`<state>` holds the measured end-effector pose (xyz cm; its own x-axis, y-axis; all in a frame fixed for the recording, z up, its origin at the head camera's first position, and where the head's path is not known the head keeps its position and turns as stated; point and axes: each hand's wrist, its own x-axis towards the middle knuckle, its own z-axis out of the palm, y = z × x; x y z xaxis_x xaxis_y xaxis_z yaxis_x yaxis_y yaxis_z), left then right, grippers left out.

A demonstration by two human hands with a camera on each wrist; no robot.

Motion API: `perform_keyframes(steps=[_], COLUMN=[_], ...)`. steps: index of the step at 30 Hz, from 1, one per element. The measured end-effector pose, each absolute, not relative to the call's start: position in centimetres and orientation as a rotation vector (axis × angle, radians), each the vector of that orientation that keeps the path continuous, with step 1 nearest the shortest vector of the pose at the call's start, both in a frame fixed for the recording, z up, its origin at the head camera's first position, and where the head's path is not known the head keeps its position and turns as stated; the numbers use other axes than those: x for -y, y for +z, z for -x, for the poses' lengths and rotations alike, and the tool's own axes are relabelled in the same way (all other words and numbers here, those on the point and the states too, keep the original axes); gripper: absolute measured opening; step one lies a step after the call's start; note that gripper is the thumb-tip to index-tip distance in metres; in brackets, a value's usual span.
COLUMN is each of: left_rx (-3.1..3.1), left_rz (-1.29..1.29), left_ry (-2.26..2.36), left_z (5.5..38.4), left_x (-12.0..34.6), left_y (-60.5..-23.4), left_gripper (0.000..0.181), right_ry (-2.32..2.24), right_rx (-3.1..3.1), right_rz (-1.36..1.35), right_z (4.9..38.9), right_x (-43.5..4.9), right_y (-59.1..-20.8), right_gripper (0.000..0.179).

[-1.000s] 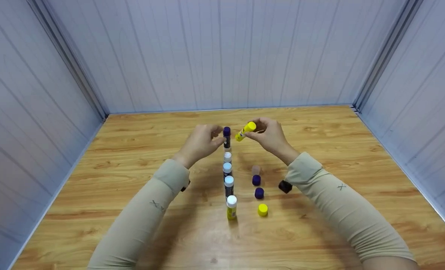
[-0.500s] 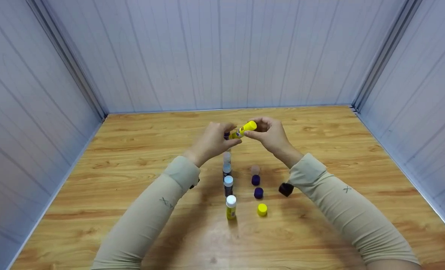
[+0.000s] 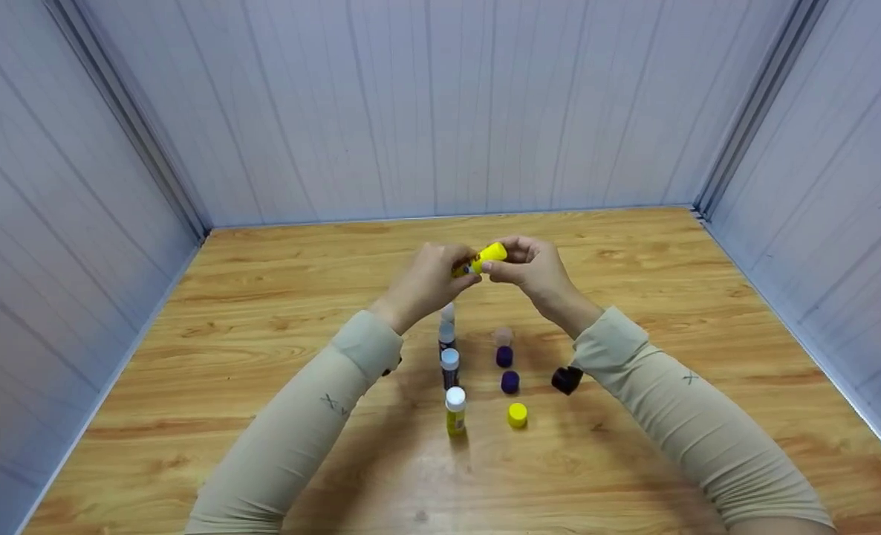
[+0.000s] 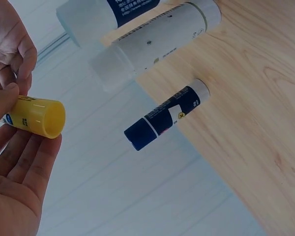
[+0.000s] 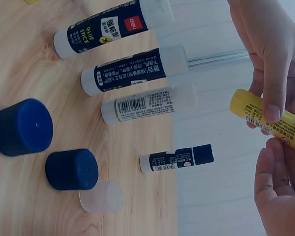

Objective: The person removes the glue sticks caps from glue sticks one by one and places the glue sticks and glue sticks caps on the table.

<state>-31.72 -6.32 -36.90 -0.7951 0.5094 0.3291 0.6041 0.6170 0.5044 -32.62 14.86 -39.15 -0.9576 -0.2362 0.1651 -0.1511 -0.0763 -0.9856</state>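
Observation:
A yellow glue stick [image 3: 491,255] is held slantwise above the table between both hands. My left hand [image 3: 427,276] grips its lower end. My right hand [image 3: 538,273] pinches the upper, yellow-capped end between thumb and fingers. In the right wrist view, a thumb lies along the printed yellow barrel [image 5: 265,120]. A slim navy-capped glue stick [image 4: 162,118] stands upright close by; in the head view my left hand hides it. Nearer stand a pale glue stick [image 5: 147,104] and two navy-labelled glue sticks [image 3: 450,370], then a yellow-labelled glue stick [image 3: 455,412] with a white top.
To the right of the row, loose caps lie on the wooden table [image 3: 277,297]: a yellow cap [image 3: 517,415], two navy caps [image 3: 509,383] and a translucent cap [image 3: 503,337]. A black device [image 3: 567,380] shows by the right cuff. Panelled walls [image 3: 440,111] enclose the table.
My left hand has left the slim navy-capped glue stick, moved right, and taken hold of the yellow glue stick's lower end. My right hand keeps its pinch, almost still.

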Motion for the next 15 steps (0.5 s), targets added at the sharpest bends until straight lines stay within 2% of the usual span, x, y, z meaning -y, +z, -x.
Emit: perform_keyframes(steps=[15], left_rx=[2.696], left_rz=[0.877], left_ry=[-0.792], left_z=[31.69], left_x=[6.41], left_y=[-36.71], left_gripper=[0.028], right_ry=[-2.241], right_rx=[-2.162], right_rz=[0.382], right_z=[32.48], right_x=[-14.85], right_y=[-38.81], right_gripper=[0.031])
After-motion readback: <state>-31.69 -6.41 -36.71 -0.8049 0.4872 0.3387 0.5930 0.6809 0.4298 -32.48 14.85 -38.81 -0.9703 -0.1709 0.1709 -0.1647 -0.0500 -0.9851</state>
